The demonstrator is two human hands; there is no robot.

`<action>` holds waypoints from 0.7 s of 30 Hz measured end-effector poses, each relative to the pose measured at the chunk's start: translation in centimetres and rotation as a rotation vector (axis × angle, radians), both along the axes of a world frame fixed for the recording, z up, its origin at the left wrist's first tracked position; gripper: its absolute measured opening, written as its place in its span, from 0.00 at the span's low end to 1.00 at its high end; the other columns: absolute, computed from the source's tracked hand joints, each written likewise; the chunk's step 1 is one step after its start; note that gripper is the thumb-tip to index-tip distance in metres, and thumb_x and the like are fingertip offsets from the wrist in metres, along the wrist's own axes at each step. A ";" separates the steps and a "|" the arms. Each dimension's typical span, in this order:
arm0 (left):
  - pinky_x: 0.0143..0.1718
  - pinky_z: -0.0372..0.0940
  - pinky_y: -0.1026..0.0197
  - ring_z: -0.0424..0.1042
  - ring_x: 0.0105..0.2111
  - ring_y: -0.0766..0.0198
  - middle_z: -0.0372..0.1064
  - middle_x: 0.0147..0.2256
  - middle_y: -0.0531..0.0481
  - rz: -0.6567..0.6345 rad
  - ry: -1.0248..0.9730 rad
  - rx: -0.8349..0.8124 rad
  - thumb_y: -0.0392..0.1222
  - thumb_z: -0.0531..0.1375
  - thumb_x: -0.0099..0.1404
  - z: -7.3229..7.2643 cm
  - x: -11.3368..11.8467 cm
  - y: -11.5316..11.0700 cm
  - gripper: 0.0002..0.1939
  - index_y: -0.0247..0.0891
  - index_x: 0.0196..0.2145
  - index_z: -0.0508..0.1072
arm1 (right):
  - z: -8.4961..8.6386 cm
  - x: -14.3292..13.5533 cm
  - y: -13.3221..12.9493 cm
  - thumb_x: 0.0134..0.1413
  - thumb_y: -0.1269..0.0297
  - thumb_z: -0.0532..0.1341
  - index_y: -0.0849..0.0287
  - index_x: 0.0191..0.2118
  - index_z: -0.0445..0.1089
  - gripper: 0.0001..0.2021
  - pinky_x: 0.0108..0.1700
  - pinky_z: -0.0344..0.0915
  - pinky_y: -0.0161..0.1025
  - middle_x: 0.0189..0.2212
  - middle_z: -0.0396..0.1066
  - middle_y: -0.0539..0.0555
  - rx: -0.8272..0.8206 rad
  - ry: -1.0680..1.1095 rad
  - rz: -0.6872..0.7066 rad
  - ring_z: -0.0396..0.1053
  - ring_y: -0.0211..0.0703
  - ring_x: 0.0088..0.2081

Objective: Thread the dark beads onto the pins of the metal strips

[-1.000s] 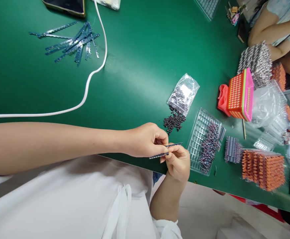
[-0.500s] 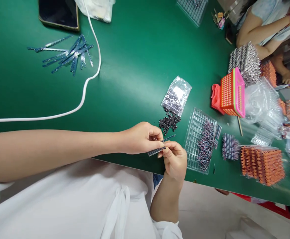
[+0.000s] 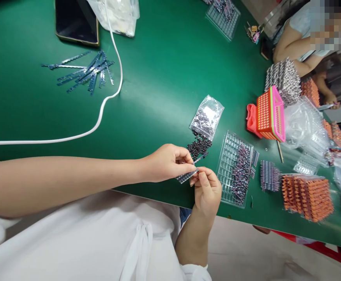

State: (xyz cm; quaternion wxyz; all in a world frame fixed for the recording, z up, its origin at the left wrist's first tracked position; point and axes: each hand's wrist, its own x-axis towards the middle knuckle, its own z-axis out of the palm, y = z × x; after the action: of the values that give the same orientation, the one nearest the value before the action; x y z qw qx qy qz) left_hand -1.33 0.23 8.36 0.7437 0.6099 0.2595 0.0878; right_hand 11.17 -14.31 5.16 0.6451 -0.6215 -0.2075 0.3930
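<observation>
while both hands pinch one toothed strip (image 3: 187, 176), left hand (image 3: 166, 163) meets right hand (image 3: 207, 190).

Middle of the thin strip (image 3: 187, 176) covered by fingertips of the left hand (image 3: 166, 163) and right hand (image 3: 207, 191); grip point itself unseen. Too small to tell apart: dark beads (image 3: 198, 147) just beyond the strip. Contents of the clear tray (image 3: 230, 164) beside the strip blurred into coloured streaks. Farther from the strip, phone (image 3: 76, 21) and plastic bag (image 3: 118, 15) cut by the top edge, white cable (image 3: 71, 137) running off the left edge. Co-worker's far hand (image 3: 331, 97) blurred; item in it unclear.
</observation>
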 end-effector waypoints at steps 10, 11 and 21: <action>0.28 0.62 0.65 0.69 0.26 0.67 0.73 0.25 0.51 0.027 -0.006 -0.027 0.42 0.64 0.58 -0.1 0.0 -0.1 0.08 0.34 0.28 0.74 | 0.1 -0.2 0.2 0.56 0.57 0.65 0.57 0.35 0.76 0.09 0.28 0.64 0.34 0.25 0.71 0.49 -0.007 -0.035 0.017 0.66 0.34 0.24; 0.27 0.62 0.65 0.68 0.25 0.67 0.72 0.25 0.52 0.032 -0.005 -0.036 0.42 0.64 0.57 -0.2 0.0 -0.1 0.08 0.34 0.28 0.74 | 0.2 -0.2 0.2 0.55 0.57 0.65 0.57 0.35 0.76 0.09 0.27 0.64 0.34 0.25 0.71 0.48 -0.005 -0.033 0.020 0.66 0.34 0.24; 0.20 0.55 0.67 0.60 0.20 0.71 0.64 0.19 0.57 0.011 0.094 -0.127 0.41 0.66 0.55 -0.1 0.2 0.3 0.08 0.35 0.27 0.73 | 0.1 -0.1 0.1 0.54 0.56 0.65 0.57 0.34 0.75 0.10 0.27 0.63 0.35 0.25 0.70 0.48 -0.052 -0.079 0.027 0.65 0.34 0.24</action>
State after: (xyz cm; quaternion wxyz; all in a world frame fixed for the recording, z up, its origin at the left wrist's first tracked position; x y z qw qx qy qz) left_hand -1.16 0.58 8.29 0.7673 0.5634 0.3027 0.0466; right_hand 11.09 -14.16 5.29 0.6148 -0.6502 -0.2311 0.3819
